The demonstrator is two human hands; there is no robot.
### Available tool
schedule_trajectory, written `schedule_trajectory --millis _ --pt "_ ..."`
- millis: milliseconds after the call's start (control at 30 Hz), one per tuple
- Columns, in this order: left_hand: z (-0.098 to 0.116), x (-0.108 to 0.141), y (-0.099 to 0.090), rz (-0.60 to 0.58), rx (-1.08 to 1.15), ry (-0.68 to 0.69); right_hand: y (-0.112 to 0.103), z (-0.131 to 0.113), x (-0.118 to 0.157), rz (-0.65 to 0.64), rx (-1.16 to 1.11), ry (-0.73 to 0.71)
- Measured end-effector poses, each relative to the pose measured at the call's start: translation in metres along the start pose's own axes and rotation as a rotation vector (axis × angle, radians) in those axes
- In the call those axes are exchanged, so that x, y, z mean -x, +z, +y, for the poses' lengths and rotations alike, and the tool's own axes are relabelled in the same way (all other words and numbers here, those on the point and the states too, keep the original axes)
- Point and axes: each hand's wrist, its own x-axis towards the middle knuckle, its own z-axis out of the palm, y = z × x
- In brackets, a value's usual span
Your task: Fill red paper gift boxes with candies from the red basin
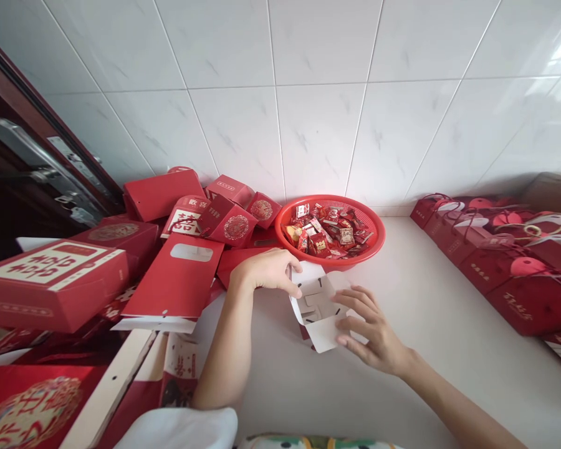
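Note:
A small box, red outside and white inside, stands on the white table with its top flaps spread; the inside holds only folded bottom flaps. My left hand pinches the flap at the box's upper left between thumb and fingers. On the right side my right hand has its fingers spread, touching or very near the right and front flaps. Just behind the box sits a red plastic basket with many wrapped sweets in it.
Red boxes and a flat red carton are piled at the left, close to my left forearm. Along the right stand several red gift boxes with cord handles. A tiled wall rises behind the table.

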Motion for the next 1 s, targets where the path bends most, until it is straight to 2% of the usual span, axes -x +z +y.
schedule_trajectory --millis 133,200,367,567,700,800,867,933,1000 --pt "0.008 0.003 0.002 0.058 -0.016 0.025 0.002 -0.003 0.0 -0.013 -0.009 0.169" --pt "0.009 0.002 0.004 0.047 0.002 0.046 0.004 -0.004 0.001 -0.027 -0.012 0.202" --pt "0.003 -0.007 0.008 -0.072 0.058 0.021 0.003 0.004 -0.001 -0.024 0.01 0.173" --pt "0.003 -0.009 0.01 -0.069 0.059 0.036 -0.014 0.019 -0.013 -0.113 -0.063 0.196" --pt "0.01 -0.005 0.009 -0.05 0.091 0.06 -0.034 0.025 -0.032 -0.095 -0.145 0.171" --pt "0.014 -0.005 0.005 0.031 0.146 0.155 -0.045 0.042 -0.055 -0.04 -0.216 0.251" --pt "0.015 -0.011 0.0 0.14 0.2 0.214 -0.046 0.062 -0.075 -0.021 -0.238 0.392" --pt "0.013 -0.023 -0.005 0.285 0.266 0.262 -0.038 0.084 -0.097 -0.062 -0.194 0.577" --pt "0.009 -0.04 -0.011 0.384 0.334 0.306 -0.024 0.103 -0.116 -0.187 -0.054 0.744"
